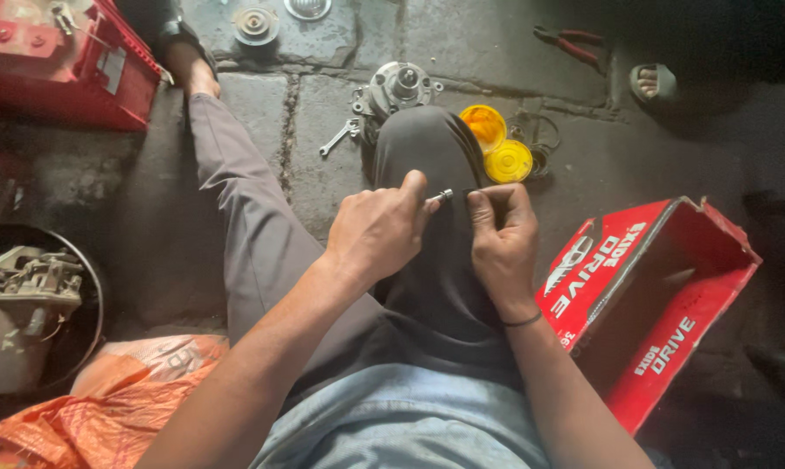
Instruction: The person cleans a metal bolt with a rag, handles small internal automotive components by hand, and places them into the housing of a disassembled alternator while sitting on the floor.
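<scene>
I sit on a stone floor with my knees bent. My left hand [377,230] is closed around a small metal tool [440,196] whose shiny tip sticks out to the right. My right hand [500,227] pinches a small dark part right at that tip, over my raised right knee [427,148]. The pinched part is mostly hidden by my fingers.
Two yellow round lids [496,143], a round metal motor part [398,87] and a spanner [340,136] lie beyond my knee. Red-handled pliers [568,43] rest far right. An open red cardboard box [662,287] stands at right, a red case [62,61] top left, an orange bag [123,399] bottom left.
</scene>
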